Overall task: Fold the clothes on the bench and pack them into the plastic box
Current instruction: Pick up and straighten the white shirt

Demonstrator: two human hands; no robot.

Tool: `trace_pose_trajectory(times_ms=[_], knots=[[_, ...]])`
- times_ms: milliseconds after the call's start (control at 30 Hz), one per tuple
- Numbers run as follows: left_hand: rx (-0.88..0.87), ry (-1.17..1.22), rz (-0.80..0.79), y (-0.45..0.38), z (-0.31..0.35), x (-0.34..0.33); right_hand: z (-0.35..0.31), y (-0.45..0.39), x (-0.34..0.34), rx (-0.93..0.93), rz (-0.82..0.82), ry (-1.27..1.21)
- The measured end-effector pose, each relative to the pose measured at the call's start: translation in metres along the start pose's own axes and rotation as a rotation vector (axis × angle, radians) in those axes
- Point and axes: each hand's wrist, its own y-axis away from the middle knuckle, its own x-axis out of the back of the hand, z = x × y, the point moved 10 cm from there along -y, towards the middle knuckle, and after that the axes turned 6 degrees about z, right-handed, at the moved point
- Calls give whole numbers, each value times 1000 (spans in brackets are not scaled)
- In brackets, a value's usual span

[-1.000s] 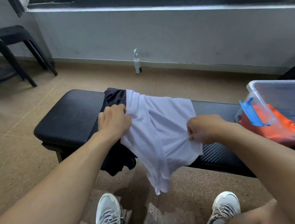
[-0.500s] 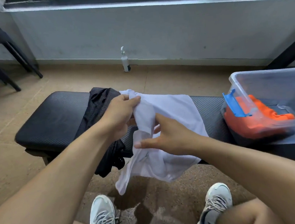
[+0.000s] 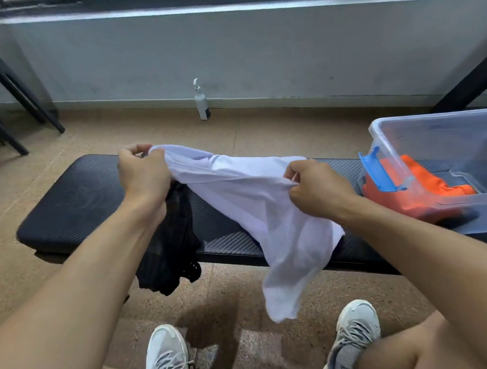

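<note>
Head view: orange garment [image 3: 412, 191] already lies in the plastic box [image 3: 435, 122] at three o'clock. Both grips, left hand [image 3: 144, 174] and right hand [image 3: 315, 189], pinch the unfolded white shirt [image 3: 267, 211]; black garment [image 3: 168, 248] waits on the table [image 3: 72, 203].

Plastic box [image 3: 436, 128] cut off right, black garment [image 3: 171, 248] partly behind forearm

The person's forearms [image 3: 78, 284] and knees are bare, with no sleeves in view. Both feet wear pale grey-white laced sneakers [image 3: 167, 359], possibly mesh-topped.
</note>
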Motion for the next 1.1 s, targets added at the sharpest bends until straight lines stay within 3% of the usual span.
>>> trace_pose_trajectory(times_ms=[67, 200, 300, 433, 567, 733, 900, 967, 1100], knots=[[-27, -130, -20, -6, -3, 5, 9, -1, 2, -33, -53, 13], [-102, -689, -398, 9, -26, -21, 7, 1, 7, -3, -75, -15], [-145, -858, -555, 36, -32, -34, 4, -2, 12, 6, -24, -150], [-181, -867, -687, 75, -29, -52, -4, -4, 23, 126, 143, -96], [-82, -784, -940, 124, -43, -65, -21, 0, 27, 251, 240, -18], [258, -530, -1442, 194, -59, -71, -24, -3, -9, 242, 68, 212], [322, -569, -1704, 217, -59, -62, -34, 8, -47, 386, -161, 326], [249, -649, -1602, 201, -58, -62, -41, 15, -67, 487, -261, 368], [-123, -827, -868, 94, -57, -65, -41, 20, -86, 472, -313, 281]])
